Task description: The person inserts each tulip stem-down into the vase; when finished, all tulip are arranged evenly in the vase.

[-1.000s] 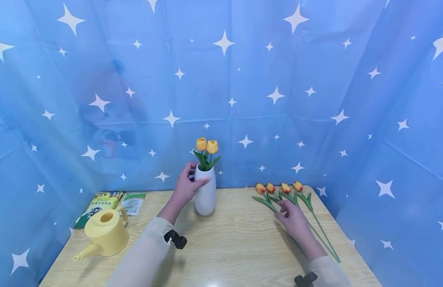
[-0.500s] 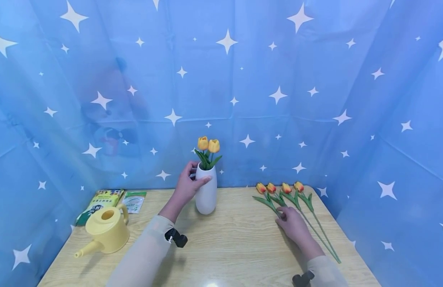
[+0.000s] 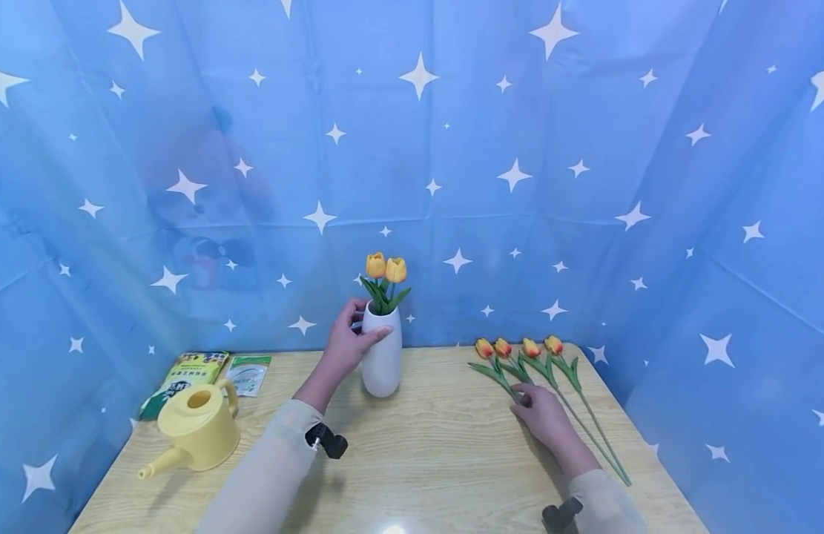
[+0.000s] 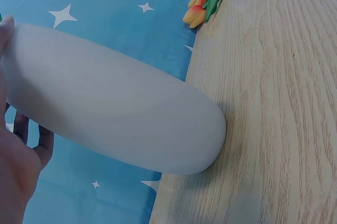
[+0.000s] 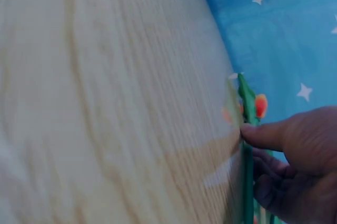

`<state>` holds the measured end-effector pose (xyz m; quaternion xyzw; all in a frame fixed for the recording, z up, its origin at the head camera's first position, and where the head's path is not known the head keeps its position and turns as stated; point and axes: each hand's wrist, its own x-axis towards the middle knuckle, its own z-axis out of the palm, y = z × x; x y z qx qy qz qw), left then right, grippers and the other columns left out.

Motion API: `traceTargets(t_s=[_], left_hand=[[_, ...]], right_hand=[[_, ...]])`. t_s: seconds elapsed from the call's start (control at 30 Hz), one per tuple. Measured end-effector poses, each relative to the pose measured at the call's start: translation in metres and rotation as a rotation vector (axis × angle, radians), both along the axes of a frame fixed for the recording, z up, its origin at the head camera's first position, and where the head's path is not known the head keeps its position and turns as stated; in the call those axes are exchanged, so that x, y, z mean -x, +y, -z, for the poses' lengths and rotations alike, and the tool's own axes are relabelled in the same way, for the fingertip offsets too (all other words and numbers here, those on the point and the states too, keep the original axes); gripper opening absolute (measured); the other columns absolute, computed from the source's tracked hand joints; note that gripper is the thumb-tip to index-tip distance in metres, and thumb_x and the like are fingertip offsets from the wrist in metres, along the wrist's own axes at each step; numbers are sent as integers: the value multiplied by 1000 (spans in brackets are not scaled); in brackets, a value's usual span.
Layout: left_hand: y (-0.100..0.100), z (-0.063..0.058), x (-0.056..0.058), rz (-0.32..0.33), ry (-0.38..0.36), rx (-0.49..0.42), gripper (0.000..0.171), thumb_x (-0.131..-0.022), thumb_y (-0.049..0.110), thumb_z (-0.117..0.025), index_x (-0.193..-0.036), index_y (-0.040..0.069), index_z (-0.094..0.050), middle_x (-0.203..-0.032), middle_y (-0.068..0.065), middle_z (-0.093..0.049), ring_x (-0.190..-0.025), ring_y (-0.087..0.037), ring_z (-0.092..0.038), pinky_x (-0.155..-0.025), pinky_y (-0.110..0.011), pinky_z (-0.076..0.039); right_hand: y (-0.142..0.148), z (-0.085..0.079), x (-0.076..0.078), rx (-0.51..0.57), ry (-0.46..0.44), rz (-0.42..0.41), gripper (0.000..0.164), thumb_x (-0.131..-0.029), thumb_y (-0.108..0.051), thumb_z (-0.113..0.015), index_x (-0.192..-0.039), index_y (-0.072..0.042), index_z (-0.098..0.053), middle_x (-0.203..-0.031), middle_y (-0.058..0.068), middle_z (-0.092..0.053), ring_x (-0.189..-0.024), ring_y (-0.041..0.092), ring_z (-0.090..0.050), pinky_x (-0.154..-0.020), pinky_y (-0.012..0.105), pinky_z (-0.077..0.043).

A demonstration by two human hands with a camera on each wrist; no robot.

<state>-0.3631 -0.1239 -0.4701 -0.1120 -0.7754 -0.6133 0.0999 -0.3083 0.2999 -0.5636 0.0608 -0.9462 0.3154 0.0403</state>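
Note:
A white vase (image 3: 383, 363) stands upright on the wooden table, two yellow tulips (image 3: 395, 271) with green leaves rising from its mouth. My left hand (image 3: 345, 343) grips the vase near its top, thumb across the front and fingers behind. In the left wrist view the smooth vase body (image 4: 116, 103) fills the middle. To the right, several orange-red tulips (image 3: 532, 348) lie side by side. My right hand (image 3: 546, 417) pinches the green stem (image 5: 248, 182) of a tulip at the left of this row, thumb on one side. The hand hides the lower stem in the head view.
A yellow watering can (image 3: 205, 430) stands at the table's left, its spout towards the front. Behind it lie a green-yellow bag (image 3: 191, 377) and a small packet (image 3: 248, 376). A blue star-patterned curtain (image 3: 412, 148) hangs right behind the table's back edge.
My right hand has come down onto the tulip stem, and its fingers have drawn together there. The left hand and the vase stay as they were.

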Motion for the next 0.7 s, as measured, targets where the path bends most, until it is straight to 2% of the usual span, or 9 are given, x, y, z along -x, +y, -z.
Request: traceTargets(t_s=[0.2, 0.47, 0.6, 0.7], left_hand=[[0, -3, -2, 10, -14, -10, 64, -92, 49, -91, -140, 21, -58, -139, -12, -61, -130, -41, -61, -106, -63, -55], [0, -4, -2, 13, -27, -18, 60, -93, 42, -92, -138, 21, -59, -138, -12, -62, -130, -40, -62, -106, -62, -55], [1, -3, -1, 13, -26, -18, 59, -93, 43, -92, -137, 22, -59, -138, -11, -62, -129, -39, -62, -106, -62, -55], [1, -2, -1, 11, -19, -17, 59, -93, 46, -92, -136, 22, -59, -138, -11, -62, -129, -40, -62, -105, -63, -55]], right_hand=[[-4, -2, -1, 56, -8, 8, 33, -97, 1, -76, -130, 6, -74, -85, 1, -69, -78, 16, -62, -72, 37, -53], [-9, -3, -1, 126, -31, 15, 37, -93, 5, -69, -130, 5, -71, -81, 2, -62, -73, 18, -57, -67, 33, -47], [-10, -8, 1, 206, -50, 8, 36, -97, 5, -68, -133, 4, -70, -85, 5, -63, -73, 20, -57, -61, 31, -47], [-11, -13, 1, 307, -73, -6, 35, -100, 3, -70, -135, 4, -68, -89, 7, -64, -73, 19, -57, -59, 30, -48]])
